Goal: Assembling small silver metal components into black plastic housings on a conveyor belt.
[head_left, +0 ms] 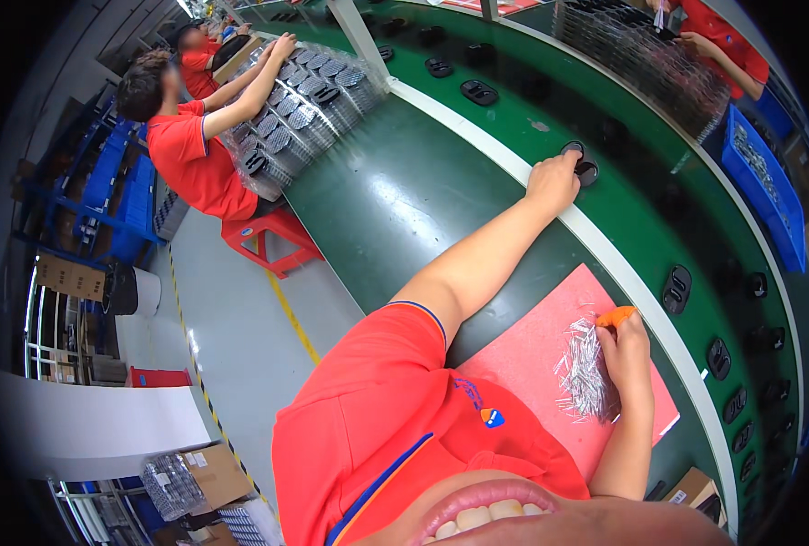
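My left hand (pixel 553 185) reaches over the white rail onto the green conveyor belt. Its fingers close on a glossy black rounded plastic part (pixel 587 173), which still rests at the belt's near edge. Beside a heap of thin silver metal pins (pixel 586 375), my right hand (pixel 626 350) is bent with its fingertips drawn together. An orange finger cover (pixel 615 317) is on one of its fingers. Whether a pin is between those fingertips is too small to make out. The pins lie on a pink-red sheet (pixel 536 341) on the dark green table.
Similar black parts (pixel 676 289) are spread along the green belt (pixel 627 205). A white rail (pixel 459 135) divides belt from table. Bagged black parts (pixel 300 114) are stacked at the far left beside a seated co-worker (pixel 190 146). Across the belt is a blue bin (pixel 764 187).
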A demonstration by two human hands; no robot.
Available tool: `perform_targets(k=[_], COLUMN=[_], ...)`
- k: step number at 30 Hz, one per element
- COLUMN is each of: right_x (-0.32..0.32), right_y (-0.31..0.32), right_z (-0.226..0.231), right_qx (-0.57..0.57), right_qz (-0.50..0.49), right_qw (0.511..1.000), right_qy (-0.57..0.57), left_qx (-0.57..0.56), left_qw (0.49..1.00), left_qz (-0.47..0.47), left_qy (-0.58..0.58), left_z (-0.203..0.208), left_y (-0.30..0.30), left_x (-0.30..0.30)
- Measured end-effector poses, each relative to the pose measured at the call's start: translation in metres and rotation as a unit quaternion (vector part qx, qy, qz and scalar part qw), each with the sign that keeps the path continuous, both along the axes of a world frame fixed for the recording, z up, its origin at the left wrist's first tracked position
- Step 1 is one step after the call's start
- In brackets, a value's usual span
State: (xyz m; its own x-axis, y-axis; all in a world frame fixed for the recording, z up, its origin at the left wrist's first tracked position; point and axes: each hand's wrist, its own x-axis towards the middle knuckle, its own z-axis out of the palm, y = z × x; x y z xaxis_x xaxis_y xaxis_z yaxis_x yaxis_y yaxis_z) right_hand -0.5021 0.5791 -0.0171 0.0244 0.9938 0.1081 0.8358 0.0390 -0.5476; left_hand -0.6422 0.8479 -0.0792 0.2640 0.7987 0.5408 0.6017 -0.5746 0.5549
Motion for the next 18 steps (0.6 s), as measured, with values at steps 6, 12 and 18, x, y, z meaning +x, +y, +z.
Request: perform_targets(k=[6, 12, 18], right_x=[-0.0025, -0.0078, -0.0013], right_y=[-0.0041, -0.0025, -0.0057], right_z=[0.0043, 0.0022, -0.0019], right_qx=[0.007, 0.003, -0.009], right_qz=[0.009, 0.003, 0.006], right_qw=[1.000, 0.999, 0.998], right_qy=[-0.012, -0.053, -0.057], left_qx=[-0.049, -0.072, -0.062], left_qw=[0.999, 0.997, 0.998], left_qz=[0.020, -0.004, 0.004], left_qy=[-0.008, -0.005, -0.005], left_z=[-0.0012, 0.0042, -0.0028], left_y=[-0.0010, -0.0061, -0.0033], left_x=[0.0017, 0.0034, 0.0060])
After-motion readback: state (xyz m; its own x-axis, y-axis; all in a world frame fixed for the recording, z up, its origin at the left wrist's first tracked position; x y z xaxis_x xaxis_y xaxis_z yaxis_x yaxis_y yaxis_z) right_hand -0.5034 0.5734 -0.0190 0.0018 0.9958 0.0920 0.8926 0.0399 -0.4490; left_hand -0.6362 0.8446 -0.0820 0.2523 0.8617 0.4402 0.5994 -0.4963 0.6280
